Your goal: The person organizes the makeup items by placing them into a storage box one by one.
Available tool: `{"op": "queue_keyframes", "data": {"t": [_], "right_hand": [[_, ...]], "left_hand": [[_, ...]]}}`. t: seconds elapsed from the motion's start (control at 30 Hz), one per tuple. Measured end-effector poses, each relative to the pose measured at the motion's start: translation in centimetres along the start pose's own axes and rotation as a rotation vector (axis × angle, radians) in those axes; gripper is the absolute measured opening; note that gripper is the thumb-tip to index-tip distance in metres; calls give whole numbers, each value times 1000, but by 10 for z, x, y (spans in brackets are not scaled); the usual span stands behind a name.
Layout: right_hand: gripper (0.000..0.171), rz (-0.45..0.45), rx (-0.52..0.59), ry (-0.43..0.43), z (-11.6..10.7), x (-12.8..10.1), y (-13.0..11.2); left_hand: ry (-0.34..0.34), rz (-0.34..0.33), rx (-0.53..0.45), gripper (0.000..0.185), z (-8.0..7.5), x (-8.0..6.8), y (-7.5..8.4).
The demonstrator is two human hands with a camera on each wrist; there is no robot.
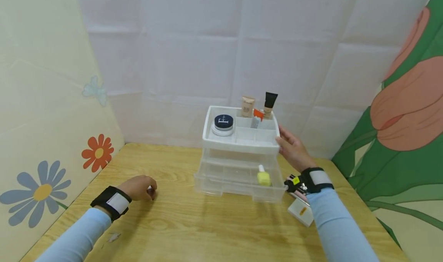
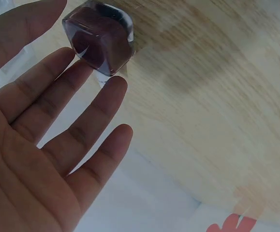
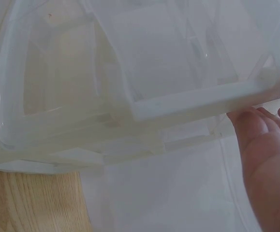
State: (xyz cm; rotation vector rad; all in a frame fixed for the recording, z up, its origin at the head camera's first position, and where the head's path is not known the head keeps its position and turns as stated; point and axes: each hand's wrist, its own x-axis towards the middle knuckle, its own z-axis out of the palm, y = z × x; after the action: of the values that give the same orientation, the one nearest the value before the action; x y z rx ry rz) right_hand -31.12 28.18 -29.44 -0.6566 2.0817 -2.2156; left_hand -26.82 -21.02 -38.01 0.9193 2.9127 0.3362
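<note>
My left hand point(image 1: 140, 188) is above the left part of the table, pinching a small nail polish bottle point(image 2: 101, 38) between thumb and fingertips. The bottle is dark purple-brown glass, mostly hidden in the head view. My right hand point(image 1: 294, 150) rests against the right side of a white drawer organizer point(image 1: 221, 143), thumb at the upper tray's edge. Below that tray, a clear drawer point(image 1: 228, 183) is pulled out toward me. Inside it, at the right, stands a yellow nail polish bottle point(image 1: 263, 178) with a white cap. The right wrist view shows the organizer's translucent side and my fingers at its rim.
On the organizer's top are a dark-lidded round jar point(image 1: 223, 123), a beige BB tube point(image 1: 247, 106), a black-capped tube point(image 1: 270, 102) and an orange-topped item point(image 1: 257, 116). A white box point(image 1: 301, 212) and pink items lie under my right wrist. A torn scrap point(image 1: 113, 237) lies front left.
</note>
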Motion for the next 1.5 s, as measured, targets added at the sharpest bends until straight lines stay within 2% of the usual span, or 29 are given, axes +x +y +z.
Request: {"op": "queue_keyframes", "data": {"t": [0.27,0.43,0.63,0.8,0.9,1.07,1.13,1.27,1.37,1.5], "right_hand": [[56,14,4,11,0,0,0],[57,35,-21,28,0,0,1],[58,30,-19,7,-1,-1,1],[57,33,-29,10,0,0,1],[57,39,-41,22,0,1,1],[58,53,-45,39,1,1,3],[58,53,-36,37,1,1,3],[58,36,-17,17,-1,1,3],[58,29,-19,14,-2,1,4],[59,30,-33,19,-2,1,4]], "left_hand": [[8,7,-13,19,11,1,-10],[28,-18,-6,19,14,2,-12],[41,-56,10,20,17,3,-10],[55,-28,25,18,15,3,-8],[43,-24,15,18,14,3,-8],[-1,-84,0,19,15,4,-8],[-11,-90,13,18,14,4,-7],[3,-9,58,16,5,5,-1],[22,61,87,15,-7,6,7],[27,119,116,16,-24,7,21]]}}
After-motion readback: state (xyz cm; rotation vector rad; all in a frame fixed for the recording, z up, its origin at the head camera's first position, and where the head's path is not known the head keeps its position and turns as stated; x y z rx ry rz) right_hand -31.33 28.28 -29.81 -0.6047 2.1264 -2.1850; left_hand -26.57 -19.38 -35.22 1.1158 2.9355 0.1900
